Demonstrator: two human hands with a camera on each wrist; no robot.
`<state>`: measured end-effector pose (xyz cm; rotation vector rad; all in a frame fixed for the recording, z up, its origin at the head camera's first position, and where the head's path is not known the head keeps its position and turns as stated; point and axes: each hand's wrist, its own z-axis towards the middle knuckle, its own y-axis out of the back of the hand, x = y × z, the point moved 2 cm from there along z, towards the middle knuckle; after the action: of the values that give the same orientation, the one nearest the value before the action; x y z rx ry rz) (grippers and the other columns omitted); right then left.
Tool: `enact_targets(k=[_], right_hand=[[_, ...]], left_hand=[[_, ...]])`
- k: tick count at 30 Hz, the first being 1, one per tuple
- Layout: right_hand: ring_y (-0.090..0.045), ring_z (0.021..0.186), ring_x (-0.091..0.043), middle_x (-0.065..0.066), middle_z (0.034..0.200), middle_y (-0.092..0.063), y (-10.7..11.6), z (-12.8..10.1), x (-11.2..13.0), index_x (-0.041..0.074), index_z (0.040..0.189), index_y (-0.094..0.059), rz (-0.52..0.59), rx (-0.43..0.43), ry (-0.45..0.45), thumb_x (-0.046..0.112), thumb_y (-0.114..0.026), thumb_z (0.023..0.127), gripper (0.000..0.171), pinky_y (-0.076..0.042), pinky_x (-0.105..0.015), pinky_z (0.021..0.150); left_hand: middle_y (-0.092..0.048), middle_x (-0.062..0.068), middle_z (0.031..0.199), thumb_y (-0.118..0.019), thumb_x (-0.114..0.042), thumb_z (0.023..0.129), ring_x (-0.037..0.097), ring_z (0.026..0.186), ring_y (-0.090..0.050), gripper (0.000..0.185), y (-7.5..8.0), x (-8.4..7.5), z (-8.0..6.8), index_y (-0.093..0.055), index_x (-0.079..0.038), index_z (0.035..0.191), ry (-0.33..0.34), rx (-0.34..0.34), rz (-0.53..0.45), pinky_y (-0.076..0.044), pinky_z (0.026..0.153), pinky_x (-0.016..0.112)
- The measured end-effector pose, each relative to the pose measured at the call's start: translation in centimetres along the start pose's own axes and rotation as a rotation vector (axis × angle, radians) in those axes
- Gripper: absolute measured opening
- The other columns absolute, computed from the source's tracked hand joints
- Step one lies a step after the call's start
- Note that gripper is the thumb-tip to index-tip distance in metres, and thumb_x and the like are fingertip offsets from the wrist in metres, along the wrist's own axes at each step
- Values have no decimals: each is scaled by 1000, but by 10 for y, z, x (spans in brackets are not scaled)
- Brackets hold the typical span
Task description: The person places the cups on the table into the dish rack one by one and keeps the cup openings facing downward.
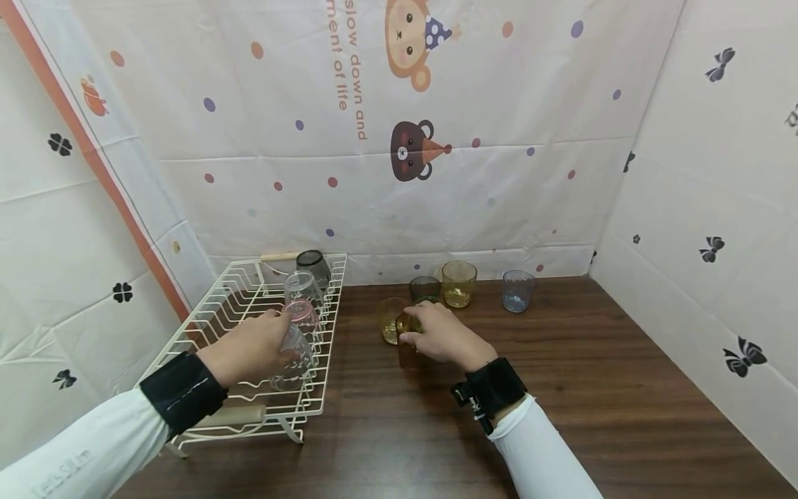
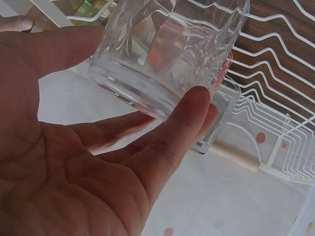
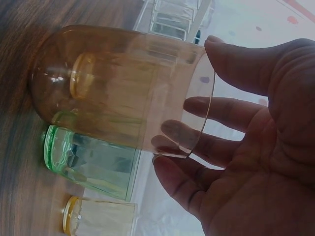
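My left hand grips a clear, patterned glass near its base, thumb on one side and fingers on the other. This glass is upside down at the near end of the white wire dish rack. Behind it in the rack stand a pink glass, another clear glass and a grey glass, also bottoms up. On the table, my right hand holds a brown-amber tumbler by its rim, with thumb and fingertips at opposite sides. Its rounded base is down at the wood.
Close behind the tumbler are a yellowish glass and a green glass. A yellow glass stands beside the green one, and a blue glass farther right. Printed cloth walls border the wooden table at the back and sides.
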<state>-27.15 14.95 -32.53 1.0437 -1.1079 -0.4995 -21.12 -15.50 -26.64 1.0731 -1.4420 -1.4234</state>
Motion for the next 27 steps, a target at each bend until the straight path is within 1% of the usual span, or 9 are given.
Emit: enact_targets(k=[3, 10, 15, 18, 21, 23, 27], right_hand=[[-48, 151, -41, -21, 156, -56, 1, -1, -1, 2, 154, -55, -6, -2, -1, 29, -68, 106, 57, -39, -56, 126], [-49, 150, -40, -20, 155, -57, 0, -1, -1, 3, 154, -55, -3, 4, -1, 31, -69, 105, 58, -41, -56, 124], [-49, 150, -39, -19, 155, -57, -1, -2, -2, 5, 154, -56, -2, -1, -9, 33, -69, 105, 58, -41, -55, 125], [-48, 152, -39, -19, 156, -57, 0, -3, -2, 6, 155, -55, 1, 0, -18, 36, -69, 105, 60, -41, -55, 125], [-47, 152, -39, -19, 157, -56, 0, -3, -2, 7, 156, -54, 7, 1, -27, 38, -69, 105, 61, -41, -55, 125], [-47, 153, -39, -19, 158, -55, 1, -3, -1, 7, 156, -54, 7, 2, -33, 39, -69, 105, 62, -41, -56, 125], [-49, 151, -38, -18, 157, -57, 1, -3, -2, 8, 155, -56, -10, -8, -42, 41, -74, 101, 66, -42, -55, 124]], left_hand=[[-66, 20, 106, -81, -32, 93, 34, 93, -71, 73, 0, 0, 1, -52, 13, 143, -5, 2, -8, -61, 85, 55], [-67, 31, 126, -80, -35, 95, 44, 109, -72, 78, 0, 3, -3, -48, 12, 148, -9, 5, -10, -59, 96, 61], [-66, 32, 128, -80, -39, 95, 43, 109, -72, 81, -1, 4, -3, -47, 10, 151, -9, 8, -20, -58, 96, 62], [-67, 31, 125, -80, -43, 94, 41, 105, -73, 82, -2, 5, -3, -48, 8, 151, -4, -3, -30, -59, 92, 61], [-69, 29, 119, -79, -47, 94, 41, 102, -73, 82, -2, 5, -3, -50, 5, 150, -8, -30, -24, -60, 88, 61], [-69, 28, 117, -79, -50, 93, 43, 102, -72, 82, -3, 5, -4, -51, 3, 149, -13, -56, -11, -60, 86, 62], [-67, 29, 117, -78, -54, 93, 50, 110, -66, 89, -2, 4, -5, -48, 4, 153, -18, -108, 22, -56, 94, 65]])
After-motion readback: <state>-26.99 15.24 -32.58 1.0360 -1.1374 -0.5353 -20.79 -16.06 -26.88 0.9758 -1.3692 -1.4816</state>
